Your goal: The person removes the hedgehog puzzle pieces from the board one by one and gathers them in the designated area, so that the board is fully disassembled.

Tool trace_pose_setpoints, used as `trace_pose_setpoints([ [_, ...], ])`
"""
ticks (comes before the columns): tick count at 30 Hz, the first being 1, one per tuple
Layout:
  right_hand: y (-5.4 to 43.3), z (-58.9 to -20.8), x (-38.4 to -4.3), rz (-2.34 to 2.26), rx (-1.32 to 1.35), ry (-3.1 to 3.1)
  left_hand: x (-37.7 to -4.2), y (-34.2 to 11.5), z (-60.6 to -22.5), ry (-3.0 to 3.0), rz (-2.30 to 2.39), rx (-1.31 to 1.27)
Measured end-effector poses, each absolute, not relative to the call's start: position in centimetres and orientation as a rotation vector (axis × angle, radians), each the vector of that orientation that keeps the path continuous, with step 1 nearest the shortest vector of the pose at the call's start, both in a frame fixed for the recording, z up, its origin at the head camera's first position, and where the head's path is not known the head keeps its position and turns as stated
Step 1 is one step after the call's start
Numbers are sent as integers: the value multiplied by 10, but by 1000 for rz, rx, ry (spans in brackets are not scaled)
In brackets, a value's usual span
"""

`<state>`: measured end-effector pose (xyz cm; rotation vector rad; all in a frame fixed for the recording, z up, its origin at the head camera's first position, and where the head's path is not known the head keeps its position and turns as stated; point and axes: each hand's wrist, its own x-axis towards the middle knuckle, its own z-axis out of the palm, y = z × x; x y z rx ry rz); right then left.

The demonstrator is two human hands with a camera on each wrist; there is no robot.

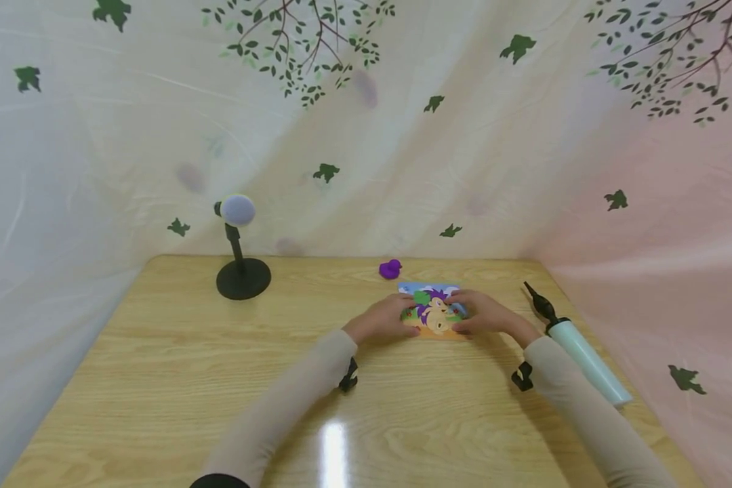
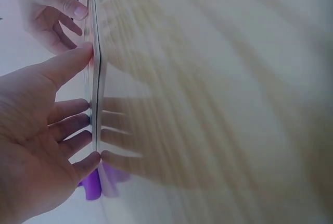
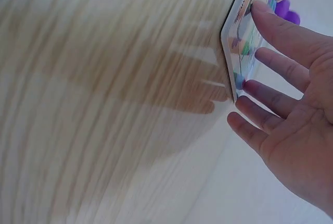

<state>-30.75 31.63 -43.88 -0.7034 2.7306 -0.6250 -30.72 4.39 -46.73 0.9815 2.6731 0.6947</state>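
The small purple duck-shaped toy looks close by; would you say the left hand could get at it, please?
Probably yes: the purple duck-shaped toy sits just beyond the left hand, with nothing visible between them, though that hand is touching the colourful rectangular picture board.

I get a bright head view with white glare (image 1: 334, 453) on the wooden tabletop (image 1: 177, 379) at bottom centre, while the left hand (image 2: 44, 114) casts soft shadows (image 2: 151, 156) rightward in my hazy left wrist view.
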Motion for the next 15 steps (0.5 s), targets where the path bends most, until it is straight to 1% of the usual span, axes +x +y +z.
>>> trace_pose_setpoints([
  [8,290,-442,-300,-617,-848,2682,-295,10,-465,2684,686,961],
  [15,252,-443,-293,-612,-943,2652,-286,-34,-465,2683,757,886],
])
